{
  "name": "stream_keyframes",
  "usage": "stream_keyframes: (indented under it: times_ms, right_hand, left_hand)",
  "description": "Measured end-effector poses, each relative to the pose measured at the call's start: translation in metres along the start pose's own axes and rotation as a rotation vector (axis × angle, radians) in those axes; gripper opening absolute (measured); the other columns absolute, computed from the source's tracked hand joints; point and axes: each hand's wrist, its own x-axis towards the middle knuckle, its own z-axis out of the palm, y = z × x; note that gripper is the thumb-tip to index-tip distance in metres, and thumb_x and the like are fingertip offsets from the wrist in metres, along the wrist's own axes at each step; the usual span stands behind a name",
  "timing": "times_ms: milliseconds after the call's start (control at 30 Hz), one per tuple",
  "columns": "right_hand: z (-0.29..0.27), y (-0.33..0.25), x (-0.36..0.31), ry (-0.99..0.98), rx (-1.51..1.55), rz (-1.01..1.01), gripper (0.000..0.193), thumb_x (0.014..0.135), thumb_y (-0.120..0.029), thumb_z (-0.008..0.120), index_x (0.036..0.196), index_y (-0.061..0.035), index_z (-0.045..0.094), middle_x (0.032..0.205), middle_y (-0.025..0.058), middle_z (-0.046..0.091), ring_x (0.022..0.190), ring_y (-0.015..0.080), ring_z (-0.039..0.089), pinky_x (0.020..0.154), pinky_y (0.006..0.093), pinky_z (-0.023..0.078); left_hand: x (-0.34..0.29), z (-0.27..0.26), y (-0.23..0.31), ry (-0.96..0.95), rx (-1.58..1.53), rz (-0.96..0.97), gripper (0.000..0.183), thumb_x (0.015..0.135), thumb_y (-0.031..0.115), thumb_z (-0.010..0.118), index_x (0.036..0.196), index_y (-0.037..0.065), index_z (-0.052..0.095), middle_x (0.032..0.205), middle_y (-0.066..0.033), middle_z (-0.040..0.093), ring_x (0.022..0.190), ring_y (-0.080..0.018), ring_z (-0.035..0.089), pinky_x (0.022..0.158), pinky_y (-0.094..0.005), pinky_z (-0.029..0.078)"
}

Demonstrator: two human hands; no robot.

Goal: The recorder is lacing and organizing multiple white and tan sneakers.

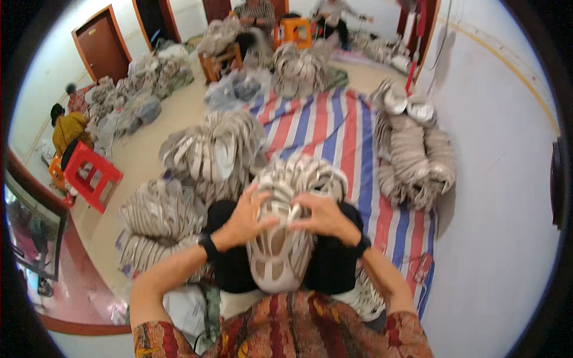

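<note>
A beige shoe upper [278, 261] with large cut-outs lies across my lap, its rounded end toward me. More nested uppers [301, 169] fan out just beyond it. My left hand [246, 216] grips the near upper's left side, thumb pointing inward and fingers reaching up along the edge. On the opposite side my right hand [325, 217] is curled over the edge, its thumb and fingertips pressed to the material. Both hands rest close together near the middle of the piece. The undersides of the fingers are partly hidden.
Bundles of nested uppers [215, 149] stand at my left, with more stacks [161, 209] beside my knee. Another pile [418, 152] lies by the right wall on a striped sheet [325, 128]. A red stool [91, 176] stands far left. Other people sit farther back among heaps.
</note>
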Motion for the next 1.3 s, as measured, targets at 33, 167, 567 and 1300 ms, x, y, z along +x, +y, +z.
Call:
stream_keyframes:
  times_ms: [33,167,567,1300]
  right_hand:
    - [0.004,0.003,0.008,-0.020,0.033,0.020,0.051,0.066,-0.049,0.069,0.094,-0.0078,0.062,0.093,0.0132,0.061,0.087,0.0294,0.059,0.075,0.0358,0.046]
    - [-0.001,0.021,0.022,-0.083,0.053,0.064,0.054,0.065,-0.053,0.067,0.095,-0.0082,0.062,0.086,0.0137,0.062,0.083,0.0293,0.059,0.071,0.0354,0.046]
    - [-0.030,0.050,0.008,-0.115,0.288,0.204,0.040,0.067,-0.034,0.074,0.087,-0.0032,0.060,0.074,0.0039,0.057,0.065,0.0118,0.052,0.058,0.0255,0.041]
    - [-0.017,0.047,0.013,-0.149,0.332,0.436,0.030,0.072,-0.025,0.071,0.087,-0.0020,0.058,0.078,0.0019,0.058,0.069,0.0100,0.054,0.061,0.0232,0.043]
  left_hand:
    - [0.001,-0.004,-0.006,-0.017,-0.028,0.000,0.065,0.076,0.042,0.062,0.124,0.005,0.040,0.133,-0.0244,0.026,0.126,-0.0386,0.025,0.103,-0.0435,0.023]
    - [0.010,-0.015,-0.009,-0.096,-0.136,-0.140,0.065,0.073,0.041,0.065,0.122,0.006,0.043,0.131,-0.0247,0.029,0.124,-0.0391,0.029,0.103,-0.0434,0.024]
    - [0.050,0.025,0.013,0.132,-0.011,0.115,0.063,0.065,0.038,0.073,0.109,0.001,0.049,0.118,-0.0185,0.041,0.114,-0.0338,0.037,0.097,-0.0412,0.030]
    - [0.035,0.052,0.013,0.318,-0.085,-0.030,0.063,0.064,0.035,0.072,0.111,0.006,0.044,0.114,-0.0173,0.041,0.109,-0.0349,0.037,0.092,-0.0437,0.031]
